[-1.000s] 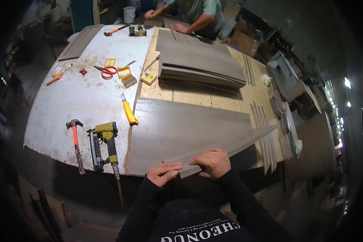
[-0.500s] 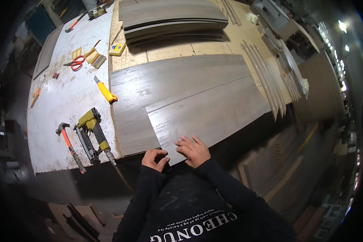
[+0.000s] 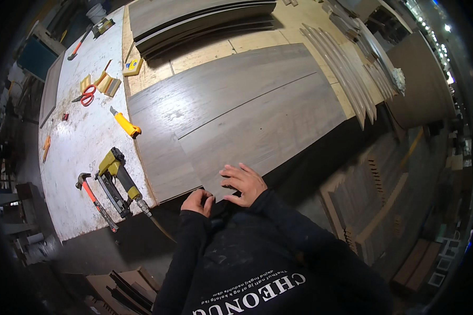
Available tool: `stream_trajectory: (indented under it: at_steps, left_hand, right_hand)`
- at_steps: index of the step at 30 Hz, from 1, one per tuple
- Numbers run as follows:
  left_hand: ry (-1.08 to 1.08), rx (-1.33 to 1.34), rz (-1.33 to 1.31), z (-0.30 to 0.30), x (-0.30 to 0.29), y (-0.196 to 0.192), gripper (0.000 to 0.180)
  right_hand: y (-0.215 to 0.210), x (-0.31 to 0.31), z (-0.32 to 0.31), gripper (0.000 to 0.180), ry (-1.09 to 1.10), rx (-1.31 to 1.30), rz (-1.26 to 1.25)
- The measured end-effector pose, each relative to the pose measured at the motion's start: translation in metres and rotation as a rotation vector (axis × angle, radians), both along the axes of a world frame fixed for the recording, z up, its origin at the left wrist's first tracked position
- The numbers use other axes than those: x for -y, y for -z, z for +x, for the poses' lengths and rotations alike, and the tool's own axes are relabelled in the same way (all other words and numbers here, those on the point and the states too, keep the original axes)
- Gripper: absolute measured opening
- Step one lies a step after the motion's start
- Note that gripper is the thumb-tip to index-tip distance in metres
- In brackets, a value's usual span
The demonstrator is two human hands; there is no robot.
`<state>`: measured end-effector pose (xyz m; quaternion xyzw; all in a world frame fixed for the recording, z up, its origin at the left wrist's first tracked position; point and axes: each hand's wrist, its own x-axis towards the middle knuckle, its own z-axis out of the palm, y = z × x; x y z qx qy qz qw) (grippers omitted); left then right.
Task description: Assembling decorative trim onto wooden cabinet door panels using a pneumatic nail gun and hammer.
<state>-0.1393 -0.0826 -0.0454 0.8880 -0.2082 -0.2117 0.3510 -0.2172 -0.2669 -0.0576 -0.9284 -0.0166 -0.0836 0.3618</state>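
Observation:
Two grey wood-grain panels lie before me. The smaller near panel [image 3: 270, 128] rests against or on the larger panel [image 3: 157, 113]; which of these I cannot tell. At the front edge, by the near panel's left corner, my left hand [image 3: 198, 202] is closed with its fingers curled and thumb against them. What sits between those fingertips is hidden. To its right, my right hand [image 3: 245, 185] lies over the near panel's front end, its fingers spread and thumb apart, holding nothing.
A stack of similar panels [image 3: 205, 26] stands at the back. On the white left surface lie a nail gun [image 3: 118, 176], hammer [image 3: 95, 200], yellow utility knife [image 3: 126, 124] and red-handled scissors [image 3: 88, 95]. Long thin strips [image 3: 341, 73] lie at right; a hose [image 3: 162, 228] hangs off the front.
The whole view has shifted and turned slightly. My right hand's fingers and thumb have spread wider. The near panel's left edge now lines up closer with the larger panel; my left hand stays at the corner.

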Motion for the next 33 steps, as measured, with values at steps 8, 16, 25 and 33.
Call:
stream_trajectory:
  at_steps: [8, 16, 25, 33]
  left_hand:
    - [-0.427, 0.276, -0.177, 0.041, -0.09, 0.033, 0.016]
    - [-0.648, 0.77, 0.442, 0.138, -0.173, 0.033, 0.041]
    - [-1.011, 0.579, 0.594, 0.175, -0.181, 0.024, 0.044]
    - [-0.852, 0.644, 0.617, 0.18, -0.219, 0.047, 0.041]
  right_hand:
    - [-0.009, -0.001, 0.007, 0.053, 0.158, -0.092, -0.03]
    - [-0.001, 0.022, 0.003, 0.064, 0.318, -0.186, -0.236]
    - [0.004, 0.076, 0.007, 0.056, 0.378, -0.042, -0.317]
    - [0.004, 0.107, 0.028, 0.056, 0.277, -0.026, -0.358]
